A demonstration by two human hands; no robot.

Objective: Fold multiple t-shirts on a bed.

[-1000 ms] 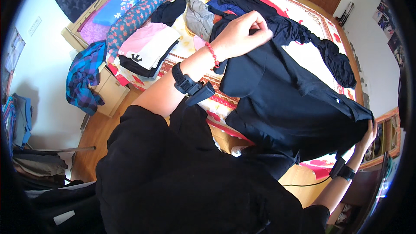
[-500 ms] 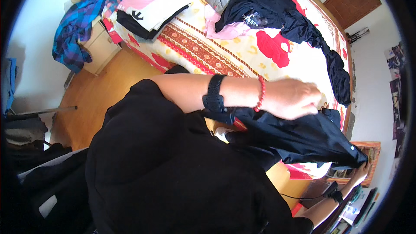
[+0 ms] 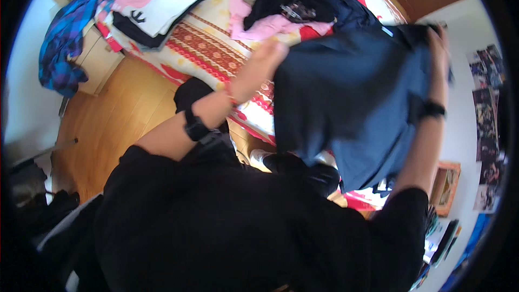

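Observation:
A large black garment (image 3: 346, 92) hangs spread out in front of me, above the near side of the bed. A small white label shows at its top edge; whether it is a shirt or trousers I cannot tell. My left hand (image 3: 265, 59), blurred by motion, is closed at the garment's upper left corner. On the far right, my right hand (image 3: 439, 46) grips the opposite upper corner, its fingers partly hidden by cloth. The lower part of the cloth hangs loose over the bed edge and near my knees.
The patterned bed (image 3: 205, 43) carries a folded stack with a white garment (image 3: 167, 8), a pink garment (image 3: 254, 24) and a black printed garment (image 3: 289, 2). A plaid blue cloth (image 3: 65, 43) drapes over a bedside cabinet (image 3: 100, 57). A wooden-framed item (image 3: 446, 189) stands right.
My left hand has moved left and away from me to the garment's corner. My right hand has risen from the lower right. The bunched black garment is now spread out between them.

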